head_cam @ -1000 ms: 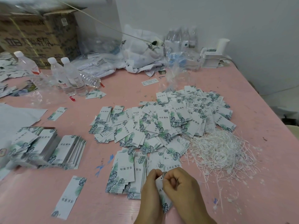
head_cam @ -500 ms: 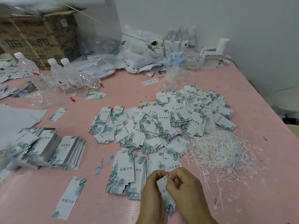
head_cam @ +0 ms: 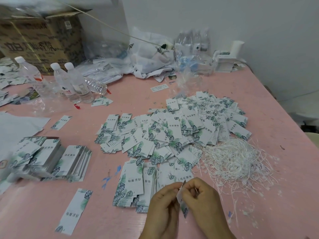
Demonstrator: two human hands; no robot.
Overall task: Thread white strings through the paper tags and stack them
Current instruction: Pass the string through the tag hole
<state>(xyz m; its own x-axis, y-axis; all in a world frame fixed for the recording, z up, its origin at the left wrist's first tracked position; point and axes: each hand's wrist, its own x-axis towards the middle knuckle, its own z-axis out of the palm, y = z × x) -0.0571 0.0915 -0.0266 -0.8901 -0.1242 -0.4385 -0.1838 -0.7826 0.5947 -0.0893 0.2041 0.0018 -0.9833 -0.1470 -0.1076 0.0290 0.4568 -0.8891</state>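
Left hand [head_cam: 163, 202], right hand [head_cam: 201, 195]: raised together over pink table [head_cam: 276, 118], fingers curled, jointly pinching one upright paper tag [head_cam: 183, 203].

I see a pink table [head_cam: 172, 87]. On it: a sprawling heap of leaf-printed paper tags [head_cam: 174, 133], a tangle of white strings [head_cam: 236, 159] touching its right edge, squared tag stacks [head_cam: 50, 157] at left, one lone tag [head_cam: 74, 211] near the front, water bottles [head_cam: 74, 83] and a cardboard box [head_cam: 39, 44] at the back.
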